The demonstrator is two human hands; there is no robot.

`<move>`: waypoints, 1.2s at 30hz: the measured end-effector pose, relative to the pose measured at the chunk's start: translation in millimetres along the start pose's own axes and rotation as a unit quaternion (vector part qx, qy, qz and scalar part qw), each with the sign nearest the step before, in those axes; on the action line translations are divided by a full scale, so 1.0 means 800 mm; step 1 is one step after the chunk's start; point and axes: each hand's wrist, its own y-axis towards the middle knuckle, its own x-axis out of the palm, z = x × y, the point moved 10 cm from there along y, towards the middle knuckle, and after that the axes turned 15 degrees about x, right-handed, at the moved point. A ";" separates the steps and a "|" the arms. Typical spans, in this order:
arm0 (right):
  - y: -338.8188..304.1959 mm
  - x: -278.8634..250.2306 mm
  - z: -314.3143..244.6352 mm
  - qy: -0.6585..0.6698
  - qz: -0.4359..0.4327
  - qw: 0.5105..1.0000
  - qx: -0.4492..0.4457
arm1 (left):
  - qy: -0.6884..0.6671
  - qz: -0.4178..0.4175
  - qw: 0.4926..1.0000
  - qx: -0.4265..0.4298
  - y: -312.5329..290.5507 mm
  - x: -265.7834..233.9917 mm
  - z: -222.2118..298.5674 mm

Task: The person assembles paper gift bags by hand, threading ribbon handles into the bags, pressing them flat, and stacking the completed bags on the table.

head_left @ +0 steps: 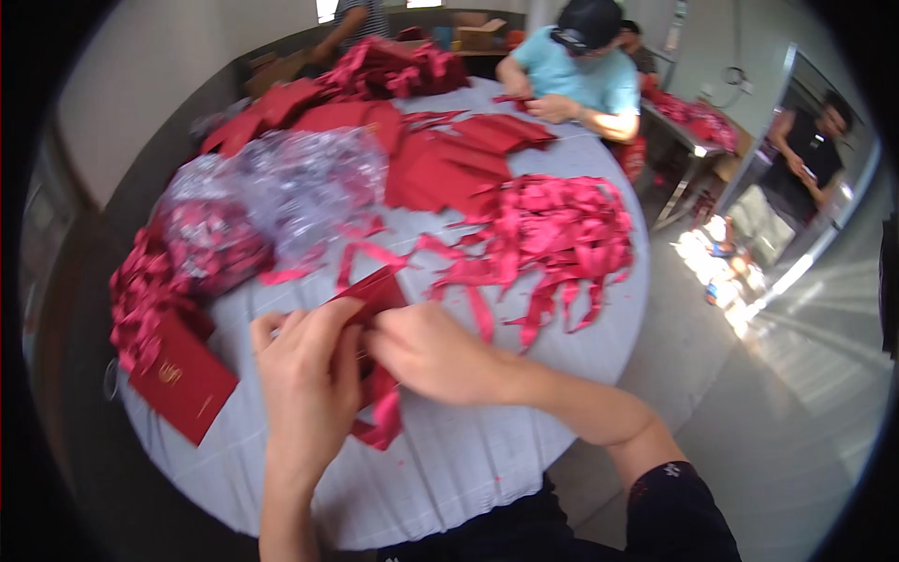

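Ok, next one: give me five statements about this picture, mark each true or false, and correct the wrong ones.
1. The bare left hand and bare right hand are at one dark red card-like piece. True.
2. The round table is covered in bright green cloth. False: the cloth is pale grey.
3. A clear crumpled plastic bag lies left of the large pink ribbon tangle. True.
4. The person in light blue wears a white cap. False: the cap is dark.
5. The flat dark red rectangle near the table's left edge is held. False: it lies apart from both hands.

Near tablecloth gives room; heaped ribbons block beyond.
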 end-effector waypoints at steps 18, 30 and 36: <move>0.003 0.023 0.026 0.264 -0.215 0.930 0.141 | -0.032 0.006 0.999 -0.016 -0.011 0.001 -0.015; 0.007 0.006 0.019 0.165 -0.133 0.973 0.087 | -0.047 -0.004 0.999 -0.008 -0.012 0.000 -0.010; -0.017 -0.062 -0.035 -0.144 0.203 0.967 -0.059 | -0.076 0.000 0.996 -0.045 -0.016 0.000 -0.019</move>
